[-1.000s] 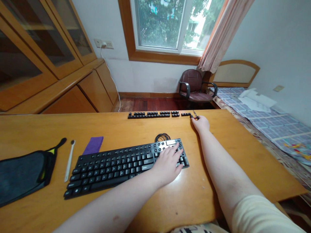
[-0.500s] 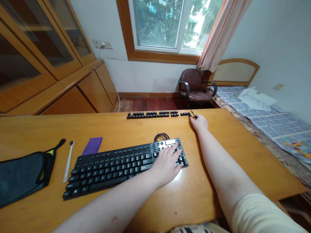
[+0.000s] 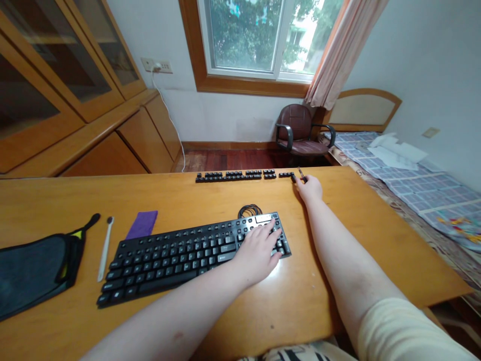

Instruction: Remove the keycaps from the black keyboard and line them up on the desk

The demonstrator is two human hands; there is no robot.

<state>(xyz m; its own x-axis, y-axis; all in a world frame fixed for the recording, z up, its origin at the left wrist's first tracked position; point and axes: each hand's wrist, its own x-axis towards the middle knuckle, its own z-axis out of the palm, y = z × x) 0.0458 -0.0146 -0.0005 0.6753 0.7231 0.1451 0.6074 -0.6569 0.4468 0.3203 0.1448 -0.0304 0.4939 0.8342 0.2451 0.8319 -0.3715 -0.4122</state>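
A black keyboard [image 3: 169, 258] lies at a slant on the wooden desk, with the keycaps off its top row and part of its right end. Fingers spread, my left hand [image 3: 259, 250] rests flat over the number pad and hides part of it. My right hand [image 3: 310, 190] is at the far edge of the desk, closed around a slim dark tool [image 3: 301, 173] whose thin end points away from me. Its exact kind is too small to make out. By the thumb is a loose keycap [image 3: 293, 178], at the right end of the lined-up black keycaps [image 3: 233, 177].
Behind the keyboard are a coiled cable [image 3: 249, 210] and a purple cloth [image 3: 143, 224]. To the left lie a white brush [image 3: 105, 249] like a toothbrush and a dark pouch [image 3: 33, 271]. Past the desk stand a chair [image 3: 298, 130] and a bed [image 3: 398, 165].
My right hand has shifted very slightly right, away from the keycap at the row's end, and the slim tool has moved with it. My left hand stays on the keyboard.
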